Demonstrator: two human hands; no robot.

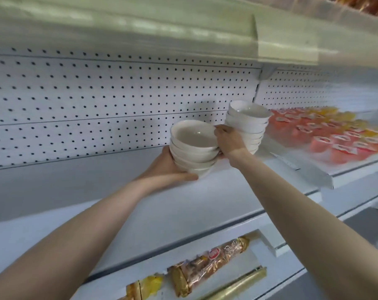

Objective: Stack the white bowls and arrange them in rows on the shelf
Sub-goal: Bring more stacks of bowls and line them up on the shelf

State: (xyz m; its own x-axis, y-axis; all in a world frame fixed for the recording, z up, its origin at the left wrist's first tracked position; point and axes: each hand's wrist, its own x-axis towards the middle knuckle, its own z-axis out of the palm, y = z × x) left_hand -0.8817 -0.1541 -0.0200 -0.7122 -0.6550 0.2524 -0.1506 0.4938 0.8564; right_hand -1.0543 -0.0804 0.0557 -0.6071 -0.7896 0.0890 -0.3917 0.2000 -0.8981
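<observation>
Left hand (173, 169) and right hand (227, 140) clasp a white bowl stack (194, 148) beside a taller stack (246, 124) on the shelf (183, 204); the row seems barely begun.

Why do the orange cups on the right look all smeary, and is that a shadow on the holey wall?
Head view: the orange cups are motion-blurred; the nearer bowl stack looks sharper; yes, a soft grey shadow lies on the pegboard behind it; the upper shelf is smeared too.

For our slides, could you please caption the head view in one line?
Left hand and right hand hold a stack of white ceramic bowls at a white shelf beside a second stack.
</observation>
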